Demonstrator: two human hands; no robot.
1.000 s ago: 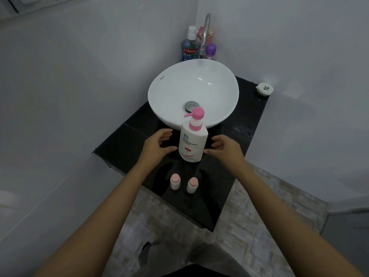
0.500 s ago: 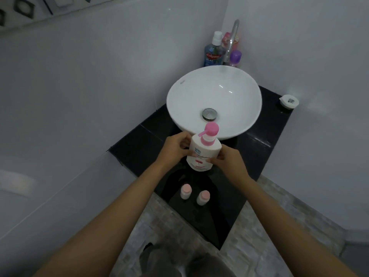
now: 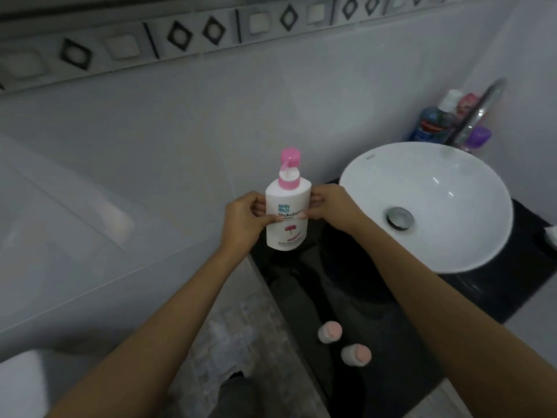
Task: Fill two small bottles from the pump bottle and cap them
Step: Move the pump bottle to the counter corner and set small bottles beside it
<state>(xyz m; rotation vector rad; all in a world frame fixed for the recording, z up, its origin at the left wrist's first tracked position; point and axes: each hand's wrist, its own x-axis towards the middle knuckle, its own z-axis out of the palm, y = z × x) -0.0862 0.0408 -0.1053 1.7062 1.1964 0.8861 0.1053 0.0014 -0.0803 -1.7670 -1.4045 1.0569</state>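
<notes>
The white pump bottle (image 3: 287, 218) with a pink pump head is lifted off the counter, upright, held between both hands. My left hand (image 3: 244, 221) grips its left side and my right hand (image 3: 330, 208) grips its right side. Two small white bottles with pink caps stand on the black counter near its front edge: one (image 3: 329, 332) to the left, the other (image 3: 356, 355) just right of it and nearer me. Both small bottles have their caps on.
A white round basin (image 3: 428, 203) sits on the black counter (image 3: 452, 297) at the right, with a chrome tap (image 3: 479, 113) behind it. A blue mouthwash bottle (image 3: 434, 122) and other bottles stand at the back corner. White tiled wall is on the left.
Both hands closed on the pump bottle and lifted it off the counter. The view has swung left, so the basin now lies to the right.
</notes>
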